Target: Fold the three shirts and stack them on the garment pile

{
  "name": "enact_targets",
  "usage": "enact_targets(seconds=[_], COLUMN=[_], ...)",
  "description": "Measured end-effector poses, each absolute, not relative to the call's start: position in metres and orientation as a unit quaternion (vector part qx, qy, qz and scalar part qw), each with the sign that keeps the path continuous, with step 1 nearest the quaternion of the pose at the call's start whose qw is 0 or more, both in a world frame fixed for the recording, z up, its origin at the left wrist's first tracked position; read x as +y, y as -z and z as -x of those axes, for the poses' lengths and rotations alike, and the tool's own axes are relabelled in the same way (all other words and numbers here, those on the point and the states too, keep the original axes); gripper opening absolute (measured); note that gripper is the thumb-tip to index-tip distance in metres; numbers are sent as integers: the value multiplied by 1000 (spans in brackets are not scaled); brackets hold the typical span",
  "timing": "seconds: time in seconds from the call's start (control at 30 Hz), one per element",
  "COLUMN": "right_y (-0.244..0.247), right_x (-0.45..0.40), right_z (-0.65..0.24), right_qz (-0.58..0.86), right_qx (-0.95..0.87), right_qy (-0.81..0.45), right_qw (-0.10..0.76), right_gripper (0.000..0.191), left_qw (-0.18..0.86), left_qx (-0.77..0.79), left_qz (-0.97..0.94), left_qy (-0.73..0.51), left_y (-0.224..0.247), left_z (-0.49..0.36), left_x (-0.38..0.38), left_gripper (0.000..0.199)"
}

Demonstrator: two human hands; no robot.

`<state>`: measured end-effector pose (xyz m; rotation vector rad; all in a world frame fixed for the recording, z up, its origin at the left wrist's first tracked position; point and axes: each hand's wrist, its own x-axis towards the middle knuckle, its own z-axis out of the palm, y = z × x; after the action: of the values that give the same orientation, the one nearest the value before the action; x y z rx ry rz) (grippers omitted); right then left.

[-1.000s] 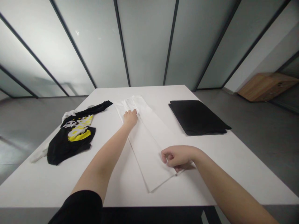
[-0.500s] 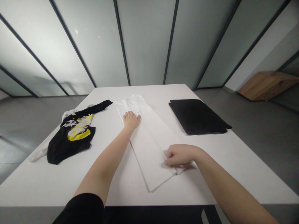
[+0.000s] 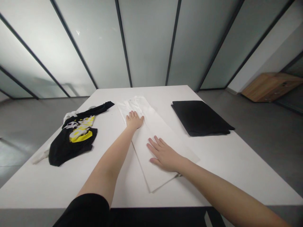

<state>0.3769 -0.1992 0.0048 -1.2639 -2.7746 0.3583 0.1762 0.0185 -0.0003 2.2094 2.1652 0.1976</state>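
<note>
1. White trousers (image 3: 142,151), folded lengthwise into a long flat strip, lie on a white table (image 3: 236,151). They run from near the far edge of the table toward its front edge, and both hands rest on them.
2. The left hand (image 3: 134,120) lies palm down on the upper part of the trousers. Its fingers (image 3: 133,115) are open, slightly spread and gripping nothing, and the far end of the cloth lies just past the fingertips.
3. The right hand (image 3: 164,156) lies palm down on the lower part. Its fingers (image 3: 153,146) are open and splayed, pointing toward the left hand and holding nothing, and the near end of the trousers lies just below them.
4. Left of the left fingers, a crumpled black T-shirt with a yellow and white print (image 3: 73,134) lies near the trousers, with white cloth (image 3: 41,156) poking out from under it.
5. Right of the left fingers and beyond the right fingers, a folded black garment (image 3: 199,118) lies apart from the trousers.
6. Beyond the fingers, past the table, stand frosted glass panels (image 3: 146,44) with dark frames. A wooden cabinet (image 3: 271,86) sits on the grey floor (image 3: 30,116) at far right.
7. A black sleeve (image 3: 85,209) covers the left upper arm, nearest the camera.
</note>
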Motion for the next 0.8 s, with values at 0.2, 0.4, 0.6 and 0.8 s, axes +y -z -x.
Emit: enact_targets(seconds=[0.2,0.4,0.6,0.8], right_y=[-10,-22,-29,-28], right_x=[-213,-219,-225,-224], right_z=[-374,-367,-363,-362], right_qz=[391,311,237,231], right_qx=[-911,-935,-949,-949], right_qy=[-125,-166,-201,-206], right_qw=[36,41,50,62], right_gripper=[88,87,86,83], left_qw=[23,23,25,2], left_qx=[686,669,658,675], left_qz=[-724,-738,-747,-729], left_qy=[-66,-79,-85,-116], left_y=[-2,-1,-2,-11], left_z=[-178,-176,-173,-179], left_x=[33,48,55,42], left_gripper=[88,83,81,71])
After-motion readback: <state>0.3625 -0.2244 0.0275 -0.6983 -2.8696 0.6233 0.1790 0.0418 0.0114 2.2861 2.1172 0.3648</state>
